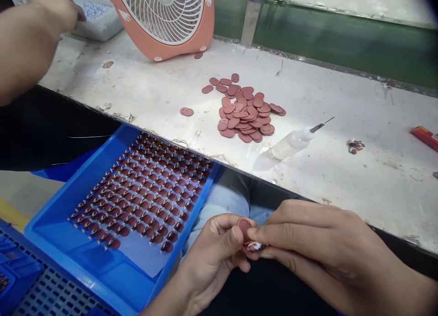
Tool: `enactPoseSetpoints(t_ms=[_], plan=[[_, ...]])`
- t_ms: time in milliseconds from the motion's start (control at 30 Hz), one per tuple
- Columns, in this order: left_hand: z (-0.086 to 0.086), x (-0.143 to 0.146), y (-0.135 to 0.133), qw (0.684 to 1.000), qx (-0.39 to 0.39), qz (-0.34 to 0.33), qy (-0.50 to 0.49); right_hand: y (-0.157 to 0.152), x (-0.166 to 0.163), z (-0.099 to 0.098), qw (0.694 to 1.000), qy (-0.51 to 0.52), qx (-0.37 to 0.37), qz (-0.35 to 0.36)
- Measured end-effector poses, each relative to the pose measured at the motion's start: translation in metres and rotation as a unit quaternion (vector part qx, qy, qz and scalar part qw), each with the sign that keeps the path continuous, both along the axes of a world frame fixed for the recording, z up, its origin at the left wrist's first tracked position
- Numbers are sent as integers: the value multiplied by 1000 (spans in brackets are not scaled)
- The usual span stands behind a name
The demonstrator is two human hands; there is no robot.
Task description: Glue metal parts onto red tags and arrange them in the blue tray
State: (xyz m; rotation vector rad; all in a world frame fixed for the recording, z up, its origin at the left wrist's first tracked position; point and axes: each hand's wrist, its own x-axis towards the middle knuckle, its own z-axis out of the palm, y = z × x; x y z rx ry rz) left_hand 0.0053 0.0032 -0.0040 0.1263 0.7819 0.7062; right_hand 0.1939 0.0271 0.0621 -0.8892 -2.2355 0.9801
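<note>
Low in the view, over the lap, my left hand (208, 254) pinches a reddish-brown oval disc (244, 225) between thumb and fingers. My right hand (315, 243) is closed against the disc's lower part, its thumb and fingertips gripping a small white and dark figure-like piece (253, 246). Fingers partly cover this piece, so its exact shape cannot be made out. On the bench beyond lies a loose pile of similar oval discs (244, 115), some with tiny holes. A translucent squeeze bottle with a needle tip (290, 143) lies to their right.
A blue tray (212, 181) at left holds rows of discs with small figures attached. On the white bench (342, 92) stand an orange fan (205, 28) and a white tub (102, 26). Small pieces (356, 146) lie right. Another person's arm (30, 42) reaches in top left.
</note>
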Motion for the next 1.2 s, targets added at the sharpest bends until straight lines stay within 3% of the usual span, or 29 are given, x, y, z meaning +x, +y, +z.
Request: enactPoseSetpoints(t_ms=[400, 700, 900, 1200], plan=[[3, 1, -4, 999, -24, 16, 20, -1, -6, -1, 999, 15, 28, -19], [9, -1, -8, 1000, -16, 24, 6, -10, -3, -1, 1000, 18, 3, -26], [9, -1, -7, 999, -25, 30, 1, -6, -10, 1, 999, 43, -1, -28], [3, -1, -6, 999, -16, 31, -28, -9, -6, -8, 1000, 3, 12, -22]])
